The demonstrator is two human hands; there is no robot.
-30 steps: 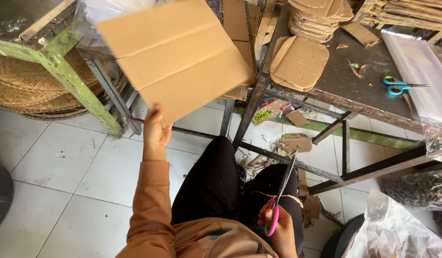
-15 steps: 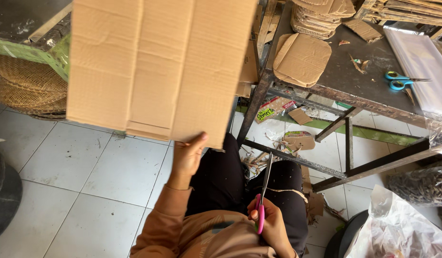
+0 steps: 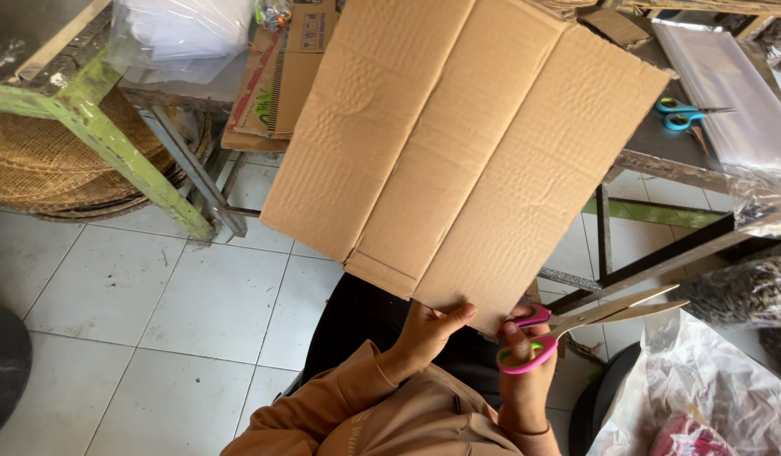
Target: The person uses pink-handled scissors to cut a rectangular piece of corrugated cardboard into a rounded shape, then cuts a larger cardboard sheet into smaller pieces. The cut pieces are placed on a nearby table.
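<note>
Two hands, one job each here. The left hand (image 3: pixel 430 328) pinches the bottom edge of a big flattened cardboard sheet (image 3: pixel 458 143), thumb on the near face and the other fingers behind it, so the sheet stands up and tilted in front of the person's lap where its whole face is easy to see. Gripping it low like that leaves the corner next to it free. The right hand (image 3: pixel 526 371) has its fingers threaded through the loops of pink-handled scissors (image 3: pixel 576 325), blades parted and pointing off to the right, just beside that lower corner. Whether a blade actually touches the cardboard I can't really tell, the edge hides it.

Up on the dark tabletop (image 3: pixel 652 143) there's a second pair, blue-handled scissors (image 3: pixel 682 114), lying well apart from the hands, next to a clear plastic sheet (image 3: pixel 728 84). Woven trays (image 3: pixel 44 160) sit under the green frame on the left, over a white tiled floor (image 3: pixel 154 295).
</note>
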